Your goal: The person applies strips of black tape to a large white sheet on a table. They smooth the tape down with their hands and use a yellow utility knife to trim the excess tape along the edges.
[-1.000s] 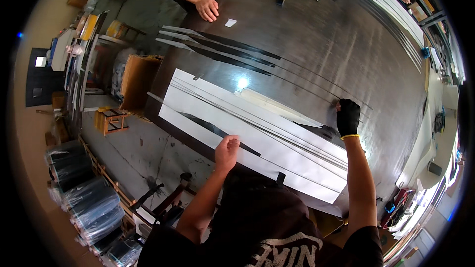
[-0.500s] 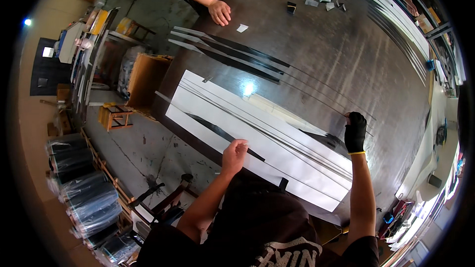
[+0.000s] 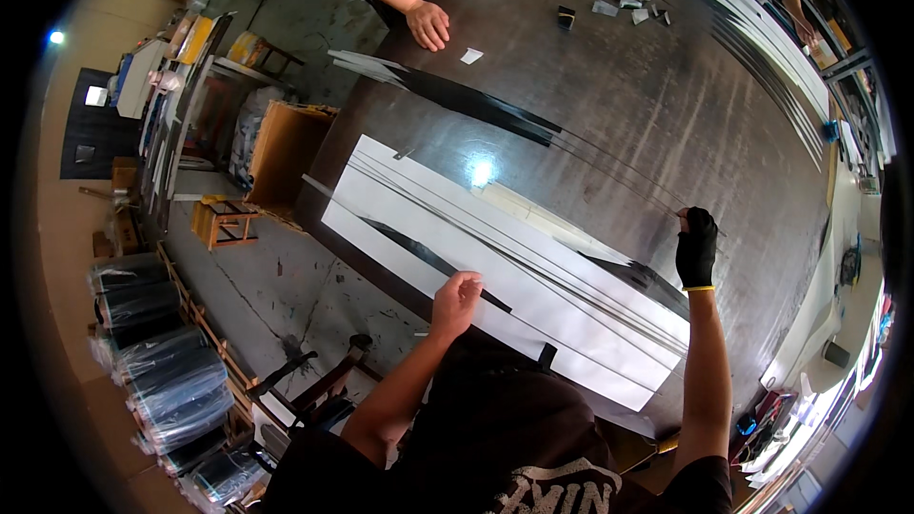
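Long white strips (image 3: 514,271) lie side by side on the dark tabletop (image 3: 666,105), their long axis running from the person's upper left to lower right. The bare left hand (image 3: 457,293) rests at the near edge of the strips, fingers curled loosely and pressing down, holding nothing. The gloved right hand (image 3: 697,246) lies beyond the far edge, fingers bent onto thin dark lines (image 3: 619,167); its grip cannot be told. A co-worker's hand (image 3: 428,25) rests at the far end.

Dark glossy table (image 3: 666,105), long white strips (image 3: 495,266), thin dark strips (image 3: 476,105), small scraps (image 3: 619,5) at far end
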